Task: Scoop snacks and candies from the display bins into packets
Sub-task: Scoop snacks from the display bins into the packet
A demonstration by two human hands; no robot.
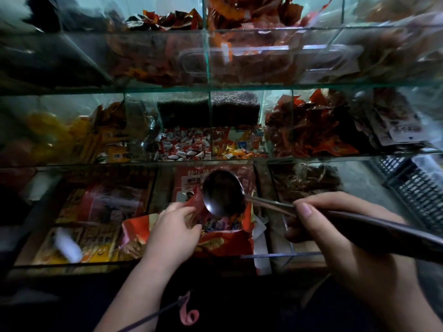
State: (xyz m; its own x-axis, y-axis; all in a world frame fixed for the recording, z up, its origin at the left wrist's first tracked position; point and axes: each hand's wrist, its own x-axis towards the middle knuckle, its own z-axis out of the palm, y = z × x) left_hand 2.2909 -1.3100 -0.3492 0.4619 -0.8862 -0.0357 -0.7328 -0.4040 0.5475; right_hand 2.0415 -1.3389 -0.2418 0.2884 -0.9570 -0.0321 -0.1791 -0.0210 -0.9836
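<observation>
Dim glass display bins are rising in three tiers before a person. Nearest the camera, the right hand is gripping the dark handle of a metal ladle, fingers curled around it and thumb lying along the top. The left hand is pinching the torn edge of a red packet, holding its mouth wide. That packet is sitting in the middle compartment of the lowest tier, and wrapped candies are showing inside it. The ladle's bowl is hanging tilted just above the packet's mouth; whether it is carrying anything cannot be told in the gloom. To the left, orange and yellow snack bags are lying flat in the neighbouring compartment. One tier up, red-and-white sweets are filling a bin beside mixed orange sweets, with dark pellets behind. Red foil packs are lying heaped to the right, and a black crate is standing beside the shelves.
</observation>
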